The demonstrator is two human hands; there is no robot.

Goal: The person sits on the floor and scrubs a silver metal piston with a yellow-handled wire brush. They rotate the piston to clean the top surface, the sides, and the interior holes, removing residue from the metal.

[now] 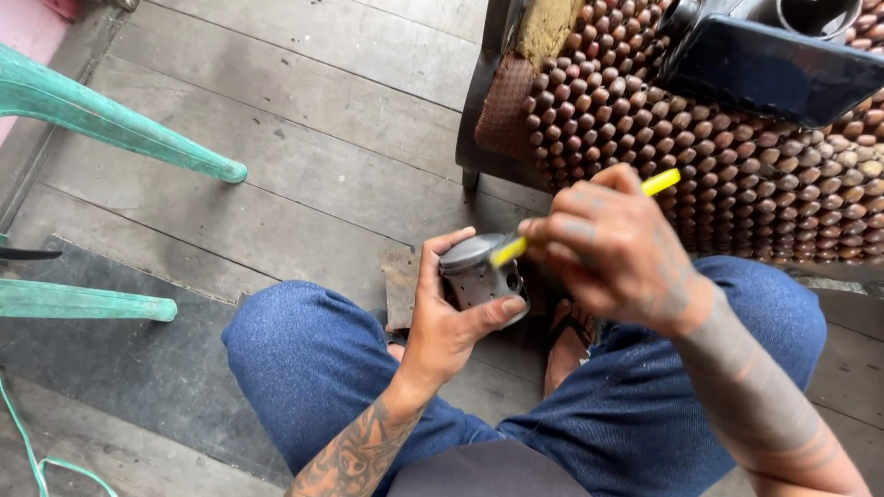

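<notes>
Left hand (pixel 451 322) grips a grey metal piston (pixel 479 274), fingers wrapped round its side, held above the lap between blue-jeaned knees. Right hand (pixel 612 248) fingers pinch a yellow tool (pixel 589 213), tip touching the piston top. Beaded seat mat (pixel 700 138) just behind, green chair legs (pixel 120 129) left, wood floor (pixel 304 120) below.

Beaded seat cover (pixel 700 156), green chair legs (pixel 120 124)
</notes>
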